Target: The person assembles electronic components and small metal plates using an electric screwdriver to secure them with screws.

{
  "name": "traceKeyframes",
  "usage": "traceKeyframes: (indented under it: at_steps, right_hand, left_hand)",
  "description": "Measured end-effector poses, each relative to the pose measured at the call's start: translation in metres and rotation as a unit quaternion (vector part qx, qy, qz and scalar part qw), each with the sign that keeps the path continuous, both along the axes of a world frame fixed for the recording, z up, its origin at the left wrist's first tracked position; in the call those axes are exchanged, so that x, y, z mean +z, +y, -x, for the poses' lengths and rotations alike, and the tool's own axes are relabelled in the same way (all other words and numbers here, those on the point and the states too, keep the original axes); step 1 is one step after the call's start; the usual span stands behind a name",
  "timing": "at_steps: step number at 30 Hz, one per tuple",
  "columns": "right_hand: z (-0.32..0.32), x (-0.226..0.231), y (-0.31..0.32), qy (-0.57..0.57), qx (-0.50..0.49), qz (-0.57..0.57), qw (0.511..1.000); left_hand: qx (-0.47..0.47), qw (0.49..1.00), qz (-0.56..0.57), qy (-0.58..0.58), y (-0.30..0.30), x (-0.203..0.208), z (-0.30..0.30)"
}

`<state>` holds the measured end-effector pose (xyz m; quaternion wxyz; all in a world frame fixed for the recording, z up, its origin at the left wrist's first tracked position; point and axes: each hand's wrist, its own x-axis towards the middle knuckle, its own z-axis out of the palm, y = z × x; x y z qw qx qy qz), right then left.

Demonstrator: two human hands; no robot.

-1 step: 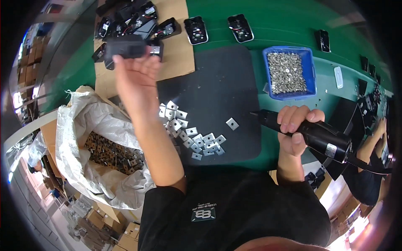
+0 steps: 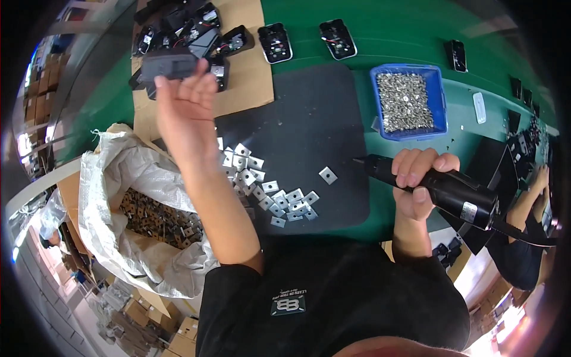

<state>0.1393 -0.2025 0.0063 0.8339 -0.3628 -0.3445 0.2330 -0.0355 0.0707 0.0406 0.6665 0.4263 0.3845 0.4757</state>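
Observation:
My left hand [image 2: 187, 101] is at the upper left, holding a black plastic housing [image 2: 171, 64] above the cardboard; the fingers are loosely curled and part of the grip is hidden. Below that forearm lies a scatter of small silver square plates with holes [image 2: 293, 195] on the dark mat [image 2: 315, 119]. One single plate [image 2: 328, 175] lies apart from them. My right hand [image 2: 419, 178] is wrapped round a black electric screwdriver [image 2: 457, 191], its tip pointing left over the mat's right edge.
Black housings with wiring [image 2: 193, 30] are heaped on a cardboard sheet [image 2: 253, 77]. A blue bin of screws [image 2: 439, 110] stands right of the mat. A white sack of metal plates [image 2: 110, 208] is at left. Open device shells [image 2: 338, 40] lie at the back. Another person's arm [image 2: 529, 205] shows far right.
My left hand and the black housing have moved a little to the left. The right hand and screwdriver hold about the same place.

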Motion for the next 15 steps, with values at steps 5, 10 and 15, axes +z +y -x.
traceKeyframes:
  at_steps: [5, 10, 15]
  right_hand:
    - [0.001, 0.000, 0.002, -0.010, 0.002, -0.003, 1.000]
    - [0.000, -0.001, 0.003, -0.012, -0.009, -0.010, 1.000]
    - [-0.004, -0.002, -0.004, -0.018, -0.013, -0.001, 1.000]
  left_hand:
    - [0.052, 0.991, -0.118, -0.039, -0.007, 0.000, -0.013]
    - [-0.061, 0.886, -0.364, 0.280, -0.026, -0.008, -0.029]
    - [-0.357, 0.744, -0.361, 0.435, -0.090, 0.016, -0.036]
